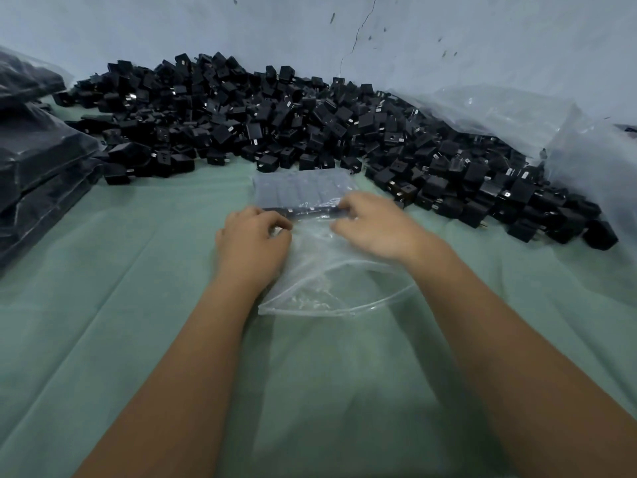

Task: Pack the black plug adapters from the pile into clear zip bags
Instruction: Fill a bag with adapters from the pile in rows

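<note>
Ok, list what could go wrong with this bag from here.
1. The zip bag has its mouth open toward the person, and both hands, left hand and right hand, hold it near the packed adapters; lifting it now could let them slide out.
2. The loose pile sits right behind the bag, so a push forward could knock adapters onto it.

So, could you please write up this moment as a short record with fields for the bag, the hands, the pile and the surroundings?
bag: clear zip bag on the green cloth, mouth open toward the person, a row of black adapters in its far end
left hand: left hand pinches the bag's left side
right hand: right hand grips the bag beside the adapters
pile: loose adapter pile behind the bag, along the wall
surroundings: filled bags stacked at left, crumpled clear plastic at right
</note>
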Tool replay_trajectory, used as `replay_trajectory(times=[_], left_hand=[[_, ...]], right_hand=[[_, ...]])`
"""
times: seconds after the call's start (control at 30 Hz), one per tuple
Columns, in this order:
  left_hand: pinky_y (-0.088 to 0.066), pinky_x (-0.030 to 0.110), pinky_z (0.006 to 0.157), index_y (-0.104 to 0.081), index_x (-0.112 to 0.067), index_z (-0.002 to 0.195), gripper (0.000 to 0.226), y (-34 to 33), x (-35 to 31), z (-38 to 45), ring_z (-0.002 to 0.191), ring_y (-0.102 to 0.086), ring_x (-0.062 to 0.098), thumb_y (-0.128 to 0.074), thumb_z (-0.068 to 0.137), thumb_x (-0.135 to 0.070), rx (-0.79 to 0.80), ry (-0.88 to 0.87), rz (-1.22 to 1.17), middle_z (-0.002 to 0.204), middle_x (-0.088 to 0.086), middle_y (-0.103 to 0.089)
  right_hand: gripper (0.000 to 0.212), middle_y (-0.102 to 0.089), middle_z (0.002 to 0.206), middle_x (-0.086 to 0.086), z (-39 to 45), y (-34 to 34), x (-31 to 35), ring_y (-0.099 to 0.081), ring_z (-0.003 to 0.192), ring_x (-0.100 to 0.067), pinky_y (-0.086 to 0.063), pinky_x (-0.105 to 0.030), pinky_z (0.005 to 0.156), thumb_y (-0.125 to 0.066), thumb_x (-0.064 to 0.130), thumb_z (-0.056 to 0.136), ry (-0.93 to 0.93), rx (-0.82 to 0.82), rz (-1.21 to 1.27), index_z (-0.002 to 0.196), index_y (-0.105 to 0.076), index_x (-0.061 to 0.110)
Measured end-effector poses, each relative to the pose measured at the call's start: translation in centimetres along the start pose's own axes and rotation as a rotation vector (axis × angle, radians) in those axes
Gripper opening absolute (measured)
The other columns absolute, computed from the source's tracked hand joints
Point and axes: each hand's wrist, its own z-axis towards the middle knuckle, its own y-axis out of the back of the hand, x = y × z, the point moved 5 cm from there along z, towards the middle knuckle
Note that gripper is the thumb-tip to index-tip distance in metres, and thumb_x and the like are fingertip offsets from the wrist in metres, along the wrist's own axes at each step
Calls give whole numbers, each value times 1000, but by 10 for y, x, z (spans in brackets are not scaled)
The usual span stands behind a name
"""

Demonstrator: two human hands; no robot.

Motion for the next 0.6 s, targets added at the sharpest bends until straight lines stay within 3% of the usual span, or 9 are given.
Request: replay_trajectory(times=[0.13,0.23,0.3,0.33,0.4,0.43,0.5,0.53,0.6], left_hand=[[-29,38,110,-61,-30,130,39,1,9,8,133,-37,23,-54,92,-32,54,77,31,139,-2,-52],[-18,39,117,-48,-32,142,50,1,19,15,148,-19,18,-54,93,-38,149,96,85,156,-8,-35],[-11,40,118,-42,-35,145,54,-2,23,15,151,-8,16,-53,93,-43,221,79,177,161,-11,-24],[-10,39,118,-40,-37,146,55,-4,24,15,151,-6,16,-51,93,-45,241,64,213,162,-11,-21],[-9,39,117,-38,-38,147,55,-6,24,14,151,-7,15,-49,94,-48,247,37,246,162,-10,-19],[-9,39,117,-38,-38,147,55,-6,24,13,151,-7,15,-48,94,-48,244,27,253,162,-10,-19],[-9,39,117,-38,-39,147,54,-6,23,12,150,-9,14,-48,95,-49,233,9,264,162,-10,-20],[-9,39,117,-39,-39,146,54,-6,24,11,150,-10,14,-48,95,-49,226,1,266,162,-10,-21],[-9,39,117,-42,-39,145,52,-5,24,11,150,-12,14,-49,94,-48,214,-3,260,161,-10,-24]], right_hand=[[49,-46,128,-1,26,-27,-5,-39,120,-23,-32,-33,87,-46,50,89,34,-43,-122,130,-50,23],[61,-28,152,-1,35,-43,-3,-25,138,-23,-25,-37,107,-37,52,94,47,7,-133,147,-33,21],[63,-21,157,0,31,-51,-1,-19,143,-22,-18,-37,115,-33,51,97,59,12,-149,151,-25,21],[58,-30,153,-2,29,-51,-1,-26,141,-23,-22,-36,114,-36,48,97,79,-41,-133,147,-34,19],[37,-57,127,-3,18,-36,0,-49,120,-25,-38,-34,100,-48,34,94,127,-293,-18,124,-60,17],[29,-62,115,-3,10,-24,-2,-53,109,-24,-41,-34,93,-50,25,92,124,-453,43,115,-66,16],[32,-62,114,-3,-6,-4,-17,-53,105,-23,-40,-34,90,-49,11,90,72,-710,94,116,-66,16],[38,-59,122,-4,-10,1,-28,-51,109,-24,-39,-35,93,-47,8,90,27,-741,103,123,-63,16],[50,-47,142,-2,-11,0,-52,-41,126,-25,-32,-38,106,-44,10,92,-114,-607,136,141,-47,20]])
